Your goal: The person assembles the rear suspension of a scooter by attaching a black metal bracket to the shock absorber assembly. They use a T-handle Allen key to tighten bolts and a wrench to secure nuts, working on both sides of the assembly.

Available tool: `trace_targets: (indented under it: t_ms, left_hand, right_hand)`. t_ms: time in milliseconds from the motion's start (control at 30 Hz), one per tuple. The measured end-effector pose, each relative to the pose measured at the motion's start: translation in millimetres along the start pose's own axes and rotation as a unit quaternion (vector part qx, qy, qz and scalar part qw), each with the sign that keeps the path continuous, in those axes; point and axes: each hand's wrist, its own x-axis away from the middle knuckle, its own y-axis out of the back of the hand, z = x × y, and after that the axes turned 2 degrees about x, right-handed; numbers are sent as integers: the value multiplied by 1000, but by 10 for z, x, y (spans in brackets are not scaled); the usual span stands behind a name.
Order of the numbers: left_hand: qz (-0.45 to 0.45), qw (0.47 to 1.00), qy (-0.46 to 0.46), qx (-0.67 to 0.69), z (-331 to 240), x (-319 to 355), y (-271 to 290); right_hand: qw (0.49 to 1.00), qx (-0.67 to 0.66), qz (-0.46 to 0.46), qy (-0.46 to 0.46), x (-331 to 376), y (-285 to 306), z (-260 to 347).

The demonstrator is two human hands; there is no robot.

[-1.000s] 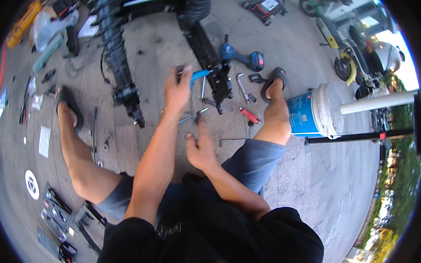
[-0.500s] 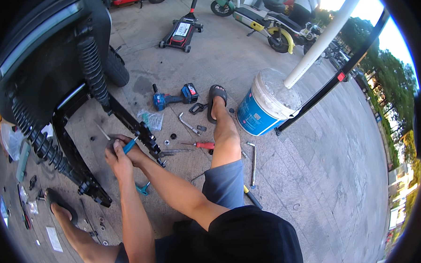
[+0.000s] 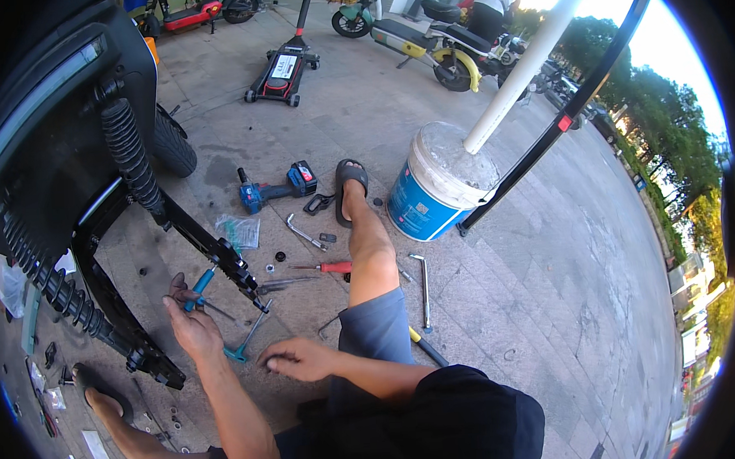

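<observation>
My left hand (image 3: 195,329) is closed around the blue handle of a T-handle wrench (image 3: 199,288), whose thin metal shaft points down toward the ground. It is beside the black fork leg (image 3: 213,251) of a raised two-wheeler. Dark smudges cover its fingertips. My right hand (image 3: 299,360) hovers in front of my lap, loosely curved, its thumb apart from the fingers and nothing visible in it. A teal T-handle wrench (image 3: 238,352) lies on the paving between my hands. Coil springs (image 3: 130,150) stand above the fork legs.
A blue cordless impact wrench (image 3: 276,191), a red screwdriver (image 3: 335,268), metal socket handles (image 3: 425,293) and a plastic bag (image 3: 240,231) lie on the paving. A white-and-blue bucket (image 3: 435,185) holds a pole. A floor jack (image 3: 283,73) and parked scooters (image 3: 425,42) stand behind.
My right hand has left my left hand and drawn back toward my lap. My left hand keeps the blue wrench, whose shaft has swung from pointing up-left to down-right. The view has shifted.
</observation>
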Motion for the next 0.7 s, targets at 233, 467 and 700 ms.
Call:
trace_targets:
  t_ms: [233, 467, 700]
  left_hand:
    - [-30, 884, -63, -462, -20, -107, -51]
    - [-212, 927, 307, 36, -318, -310, -280]
    - [-34, 842, 299, -448, -490, -191, -216]
  right_hand:
    - [990, -48, -116, -63, 38, 452, -1]
    - [992, -66, -106, -29, -3, 292, -183]
    - [991, -15, -115, -60, 84, 326, -222]
